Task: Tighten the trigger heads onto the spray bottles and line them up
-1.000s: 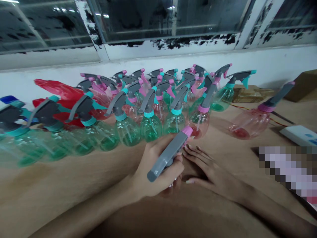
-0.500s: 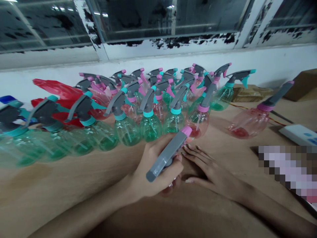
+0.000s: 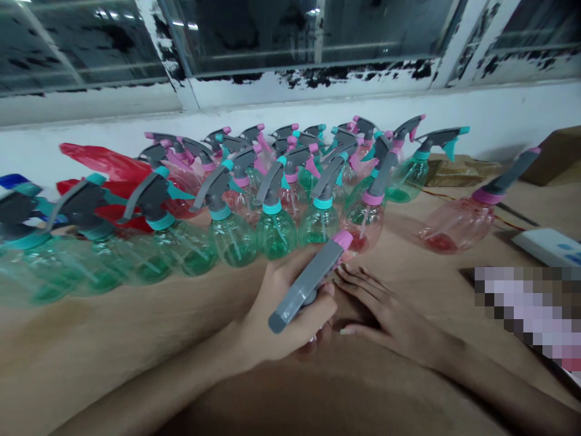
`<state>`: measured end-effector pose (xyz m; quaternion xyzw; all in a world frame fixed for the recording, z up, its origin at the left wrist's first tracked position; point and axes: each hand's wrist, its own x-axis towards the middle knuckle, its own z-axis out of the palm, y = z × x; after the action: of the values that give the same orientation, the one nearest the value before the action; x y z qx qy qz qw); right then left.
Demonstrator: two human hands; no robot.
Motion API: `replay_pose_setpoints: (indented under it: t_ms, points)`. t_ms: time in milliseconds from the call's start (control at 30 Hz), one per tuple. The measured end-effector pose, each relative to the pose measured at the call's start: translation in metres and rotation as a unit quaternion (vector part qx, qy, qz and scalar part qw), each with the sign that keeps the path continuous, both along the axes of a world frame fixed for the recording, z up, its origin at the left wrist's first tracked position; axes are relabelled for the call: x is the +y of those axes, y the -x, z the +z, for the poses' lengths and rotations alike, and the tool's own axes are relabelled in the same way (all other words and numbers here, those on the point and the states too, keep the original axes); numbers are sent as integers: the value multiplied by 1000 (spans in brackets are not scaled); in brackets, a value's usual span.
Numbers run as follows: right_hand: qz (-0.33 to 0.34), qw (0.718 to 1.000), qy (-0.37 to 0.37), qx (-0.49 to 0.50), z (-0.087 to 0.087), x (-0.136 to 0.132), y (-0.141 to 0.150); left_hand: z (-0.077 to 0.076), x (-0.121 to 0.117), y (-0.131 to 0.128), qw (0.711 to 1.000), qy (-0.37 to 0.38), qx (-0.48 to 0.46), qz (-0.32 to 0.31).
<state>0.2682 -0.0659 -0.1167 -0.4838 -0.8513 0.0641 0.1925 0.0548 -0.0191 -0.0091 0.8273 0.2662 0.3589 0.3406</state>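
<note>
My left hand (image 3: 276,315) is wrapped round the neck of a spray bottle (image 3: 308,281) with a grey head and a pink nozzle. The nozzle points away from me to the right, and most of its pinkish body is hidden under my hand. To its right, my right hand (image 3: 385,309) lies on the tabletop, fingers stretched out and apart, the fingertips close to the bottle. Just beyond my hands stands a front row of spray bottles, among them a green one (image 3: 276,233) with a teal collar and a pink one (image 3: 363,224).
Several more spray bottles crowd toward the wall. A red plastic bag (image 3: 106,163) lies among them at the left. At the right are a separate pink spray bottle (image 3: 458,224), a white box (image 3: 549,245), a brown packet (image 3: 460,171) and a brown carton (image 3: 554,157).
</note>
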Motion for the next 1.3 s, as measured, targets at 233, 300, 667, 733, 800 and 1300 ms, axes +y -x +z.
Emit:
replay_pose_setpoints:
  t_ms: [233, 300, 667, 733, 800, 1300]
  points:
    - [-4, 1000, 3, -5, 1, 0, 0, 2, -1, 0, 1000, 6, 3, -2]
    - [-2, 1000, 2, 8, 1, 0, 0, 3, -1, 0, 1000, 4, 2, -6]
    - [1, 1000, 2, 20, -1, 0, -1, 4, -5, 0, 1000, -9, -4, 12]
    - [-4, 1000, -5, 23, -2, -1, -1, 5, -5, 0, 1000, -17, -6, 5]
    - [-7, 1000, -14, 22, -3, -2, -1, 7, -4, 1, 1000, -17, -6, -7]
    - [1, 999, -17, 27, -4, -1, -2, 6, -3, 3, 1000, -20, -3, -14]
